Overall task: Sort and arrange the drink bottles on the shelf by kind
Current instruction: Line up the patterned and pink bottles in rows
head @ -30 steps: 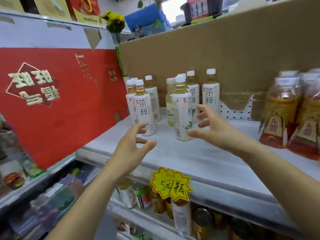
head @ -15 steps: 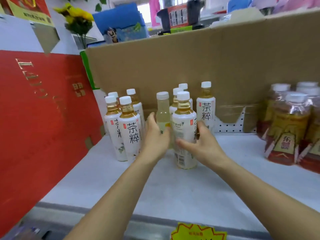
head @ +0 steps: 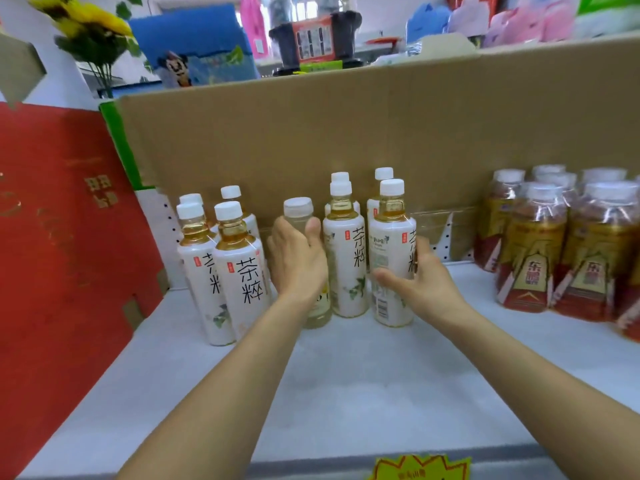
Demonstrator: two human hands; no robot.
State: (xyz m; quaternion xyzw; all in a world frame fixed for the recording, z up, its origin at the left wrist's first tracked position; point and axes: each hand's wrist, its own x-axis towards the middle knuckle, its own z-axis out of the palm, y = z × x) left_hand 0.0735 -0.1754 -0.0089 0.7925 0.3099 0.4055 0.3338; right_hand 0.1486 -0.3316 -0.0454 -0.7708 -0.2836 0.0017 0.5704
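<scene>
Tea bottles (head: 239, 271) stand left of shrink-wrapped bottles (head: 561, 247) on shelf (head: 346, 393)

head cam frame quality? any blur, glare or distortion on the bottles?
Head view: centre sharp, tea bottle labels readable; red-and-gold bottles at the right edge soft and leaning from wide-angle bend; cardboard top edge curves; light flat, faint shadows on the shelf, no harsh glare; background above washed out.

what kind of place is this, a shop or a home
Most likely a small shop: matching tea bottles and red-gold drink bottles stand grouped on a white shelf, and a yellow starburst tag sits on its front edge.
</scene>
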